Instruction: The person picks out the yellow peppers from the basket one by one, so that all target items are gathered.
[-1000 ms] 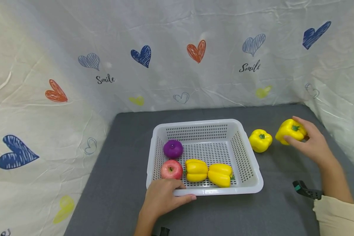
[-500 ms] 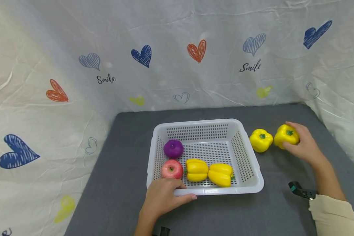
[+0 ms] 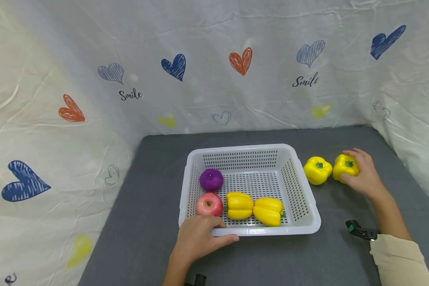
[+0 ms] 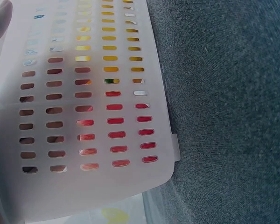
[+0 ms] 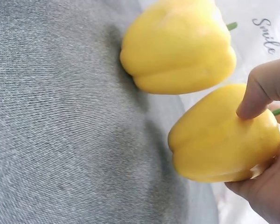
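My right hand (image 3: pixel 362 171) grips a yellow bell pepper (image 3: pixel 344 167) upright, green stem up, thumb and fingers on its sides. In the right wrist view the held pepper (image 5: pixel 219 140) is close over the grey cloth. Just left of it stands a second yellow bell pepper (image 3: pixel 317 171), near the white basket's right side. My left hand (image 3: pixel 198 240) holds the front left rim of the white basket (image 3: pixel 248 232), fingers over the edge and thumb outside. Inside lie a red apple (image 3: pixel 209 204), a purple onion-shaped vegetable (image 3: pixel 211 180) and two yellow bell peppers (image 3: pixel 239 206) on their sides.
A grey cloth (image 3: pixel 271 262) covers the table. Behind and to the left hangs a white curtain (image 3: pixel 200 31) printed with hearts. A black strap (image 3: pixel 361 230) is on the right wrist. The left wrist view shows the slotted basket wall (image 4: pixel 79 186) up close.
My right hand has moved left and lower with its bell pepper, bringing it beside the other standing pepper. The left hand keeps its hold on the basket rim.
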Available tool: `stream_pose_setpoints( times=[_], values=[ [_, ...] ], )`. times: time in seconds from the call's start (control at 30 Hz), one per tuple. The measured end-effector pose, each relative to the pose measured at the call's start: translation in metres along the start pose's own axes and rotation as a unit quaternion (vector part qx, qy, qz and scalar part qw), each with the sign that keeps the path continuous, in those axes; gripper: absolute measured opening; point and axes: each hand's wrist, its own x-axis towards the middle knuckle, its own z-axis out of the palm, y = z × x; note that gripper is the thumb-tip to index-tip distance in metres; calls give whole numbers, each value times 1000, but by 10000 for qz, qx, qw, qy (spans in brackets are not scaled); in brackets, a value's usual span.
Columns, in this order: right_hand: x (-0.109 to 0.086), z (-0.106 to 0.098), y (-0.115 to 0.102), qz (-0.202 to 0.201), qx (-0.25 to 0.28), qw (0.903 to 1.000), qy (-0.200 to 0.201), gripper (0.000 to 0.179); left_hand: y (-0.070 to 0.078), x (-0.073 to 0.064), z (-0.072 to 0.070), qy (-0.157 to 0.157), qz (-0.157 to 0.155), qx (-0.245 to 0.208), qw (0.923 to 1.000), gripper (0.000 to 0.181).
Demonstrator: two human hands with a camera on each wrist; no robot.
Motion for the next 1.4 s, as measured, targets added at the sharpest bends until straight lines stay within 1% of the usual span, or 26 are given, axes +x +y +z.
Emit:
stream_pose_setpoints(
  times=[0.1, 0.33, 0.57, 0.63, 0.8, 0.93, 1.17, 1.27, 1.4],
  values=[
    [0, 3, 2, 99, 49, 9999, 18, 67, 0, 1, 0, -24, -9, 5, 10000, 46],
    [1, 8, 6, 166, 48, 9998, 52, 68, 0, 1, 0, -72, -19, -19, 10000, 46],
    [0, 7, 6, -31, 284, 9996, -39, 65, -1, 1, 0, -114, -50, -4, 9999, 48],
    [0, 7, 6, -27, 309, 9995, -59, 66, -1, 1, 0, -119, -48, -17, 9999, 48],
    [-2, 8, 5, 32, 286, 9995, -99, 66, -1, 1, 1, -111, -21, -41, 9999, 48],
    [-3, 8, 3, -3, 266, 9996, -113, 66, -1, 1, 1, -80, 1, 0, 10000, 49],
    [-3, 9, -2, 0, 113, 9998, -141, 65, -1, 0, 0, -29, -17, -19, 10000, 50],
    [-4, 10, -2, -70, 94, 9999, -126, 65, -1, 0, 0, -25, -16, -23, 10000, 50],
    [-4, 10, 1, -350, 151, 9993, -59, 69, -1, 1, 0, -3, 9, 18, 10000, 50]
  ],
)
